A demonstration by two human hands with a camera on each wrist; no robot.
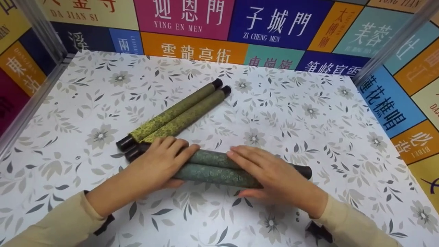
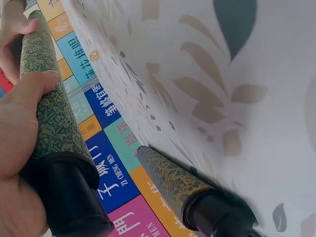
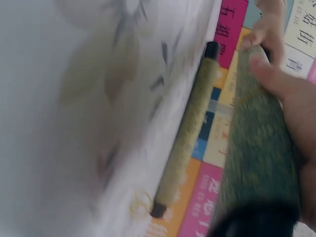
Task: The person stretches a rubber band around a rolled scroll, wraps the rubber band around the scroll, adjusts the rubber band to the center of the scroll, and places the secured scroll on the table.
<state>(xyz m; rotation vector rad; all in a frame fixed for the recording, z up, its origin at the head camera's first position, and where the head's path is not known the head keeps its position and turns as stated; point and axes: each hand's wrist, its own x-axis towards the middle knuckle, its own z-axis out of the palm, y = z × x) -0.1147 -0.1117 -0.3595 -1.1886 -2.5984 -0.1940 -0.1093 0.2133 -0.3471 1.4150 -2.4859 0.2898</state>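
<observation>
A green patterned scroll [image 1: 212,175], two rolls side by side with black end knobs, lies crosswise between both hands. My left hand [image 1: 163,163] grips it near its left end, fingers over the top and thumb on the near side. Toward the other end, my right hand [image 1: 274,171] holds it the same way; a black knob [image 1: 303,171] sticks out beyond. In the left wrist view the thumb presses on the green roll [image 2: 57,118], above the table. Behind my left hand, a yellow-green scroll [image 1: 181,115], also a pair of rolls, rests slantwise on the table.
A white tablecloth [image 1: 343,144] with grey leaves and flowers covers the table. Around it stand panels [image 1: 185,17] of coloured blocks with Chinese lettering, with clear posts [image 1: 398,37] at the corners. Dark straps [image 1: 319,231] show beneath the beige sleeves [image 1: 360,223].
</observation>
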